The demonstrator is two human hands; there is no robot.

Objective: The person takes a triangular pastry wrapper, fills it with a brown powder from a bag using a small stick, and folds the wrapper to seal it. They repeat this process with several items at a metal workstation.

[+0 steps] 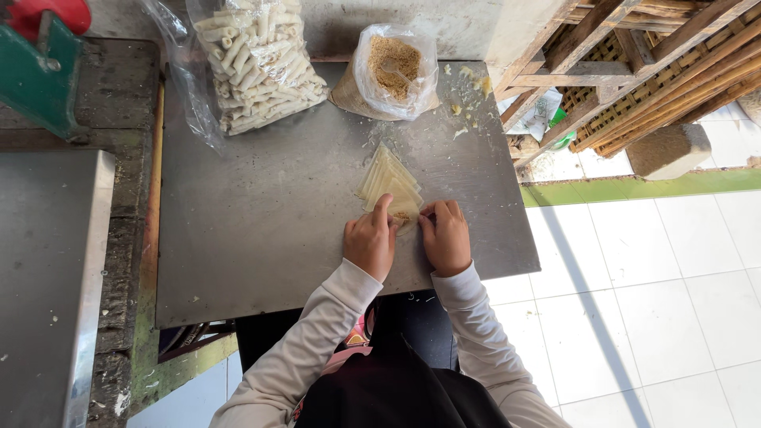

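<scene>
Head view: left hand (369, 242) and right hand (445, 236), fingers curled, pinch the near corner of the top sheet of a fanned stack of thin pale-yellow triangular pastry wrappers (387, 181), centre frame on the grey metal tabletop (261, 222). The wrappers look light, limp and tear-prone; best taken by edges. Fingertips hide the fold and any filling; crumb bag (394, 67) contents unclear.

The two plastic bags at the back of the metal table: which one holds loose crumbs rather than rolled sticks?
The smaller bag, right of the larger one, holds brown crumbs and sits open. The large bag is packed with pale rolled sticks.
</scene>
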